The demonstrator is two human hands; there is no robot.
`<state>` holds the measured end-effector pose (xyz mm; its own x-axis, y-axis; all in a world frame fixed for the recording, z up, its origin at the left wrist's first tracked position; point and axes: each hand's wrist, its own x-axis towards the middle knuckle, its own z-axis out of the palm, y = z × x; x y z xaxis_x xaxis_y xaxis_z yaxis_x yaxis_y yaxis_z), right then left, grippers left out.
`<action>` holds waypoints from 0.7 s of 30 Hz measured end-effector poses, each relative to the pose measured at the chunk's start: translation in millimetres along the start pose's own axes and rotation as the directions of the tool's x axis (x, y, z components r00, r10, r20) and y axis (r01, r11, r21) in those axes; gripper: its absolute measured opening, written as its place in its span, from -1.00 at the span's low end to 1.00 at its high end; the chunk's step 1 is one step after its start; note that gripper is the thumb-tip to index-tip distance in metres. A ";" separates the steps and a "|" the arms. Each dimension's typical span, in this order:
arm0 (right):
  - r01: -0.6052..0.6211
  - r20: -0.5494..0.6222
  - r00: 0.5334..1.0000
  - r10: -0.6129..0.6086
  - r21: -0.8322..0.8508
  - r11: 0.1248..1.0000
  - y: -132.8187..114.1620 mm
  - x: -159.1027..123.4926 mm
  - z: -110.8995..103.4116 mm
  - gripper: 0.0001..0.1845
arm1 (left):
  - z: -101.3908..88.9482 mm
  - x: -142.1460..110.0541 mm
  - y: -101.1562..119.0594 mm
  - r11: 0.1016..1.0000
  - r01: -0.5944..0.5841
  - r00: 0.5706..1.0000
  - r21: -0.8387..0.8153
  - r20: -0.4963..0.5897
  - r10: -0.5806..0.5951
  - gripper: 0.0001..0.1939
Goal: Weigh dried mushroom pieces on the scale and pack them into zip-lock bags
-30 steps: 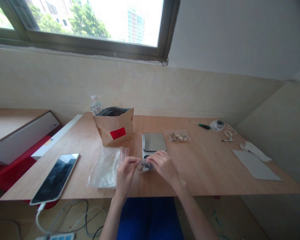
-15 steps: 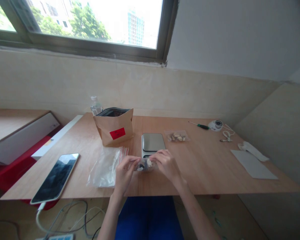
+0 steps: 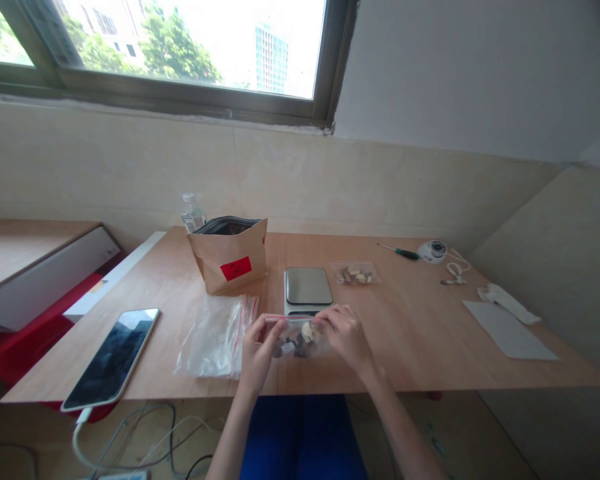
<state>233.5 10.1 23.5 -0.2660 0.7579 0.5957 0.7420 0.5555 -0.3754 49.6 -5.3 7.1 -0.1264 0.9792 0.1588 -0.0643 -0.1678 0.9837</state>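
A small clear zip bag (image 3: 300, 340) with dark and pale pieces in it hangs between my hands at the front of the table. My left hand (image 3: 258, 350) pinches its top left corner, and my right hand (image 3: 346, 337) pinches the top right. A red line runs along the bag's upper edge. Just beyond it sits a digital scale (image 3: 309, 287) with a bare metal plate, its front part covered by my hands and the bag. To the left lies a stack of clear zip bags (image 3: 213, 340), partly behind my left hand.
A brown paper pouch (image 3: 230, 263) with a red label stands open before a water bottle (image 3: 193, 213). Another filled zip bag (image 3: 356, 273) lies right of the scale. A phone (image 3: 113, 360), screwdriver (image 3: 406, 254), dome camera (image 3: 434, 251) and white sheet (image 3: 507, 330) surround these.
The small zip bag now shows more of its front, its red-lined upper edge stretched out between my hands. My hands have moved slightly apart and to the right.
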 end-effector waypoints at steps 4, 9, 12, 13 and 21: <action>-0.066 -0.030 0.997 0.068 0.075 0.995 6.9 -8.5 -6.2 -0.76 | 9.7 -0.7 -2.8 0.978 0.059 0.998 -0.198 -0.023 -0.065 -0.72; -0.297 0.044 0.953 0.299 0.311 0.903 15.4 -19.3 -20.1 -0.79 | 25.1 0.0 -1.9 0.880 0.139 0.974 -0.454 -0.098 -0.204 -0.69; -0.386 0.102 0.922 0.375 0.342 0.857 20.2 -20.9 -32.2 -0.80 | 35.3 -0.1 0.8 0.807 0.226 0.957 -0.546 -0.029 -0.288 -0.72; -0.411 0.123 0.911 0.394 0.344 0.844 23.0 -20.1 -37.1 -0.80 | 37.6 0.2 2.0 0.782 0.253 0.950 -0.569 -0.009 -0.313 -0.71; -0.490 0.127 0.872 0.473 0.245 0.837 115.5 8.6 -85.8 -0.69 | 9.3 18.0 13.7 0.887 0.223 0.970 -0.404 -0.004 -0.245 -0.66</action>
<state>369.7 51.4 46.1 0.0409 0.9671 0.2512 0.6003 0.1772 -0.7799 55.6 11.1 24.2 -0.1108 0.9900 -0.0874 -0.4847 0.0230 0.8744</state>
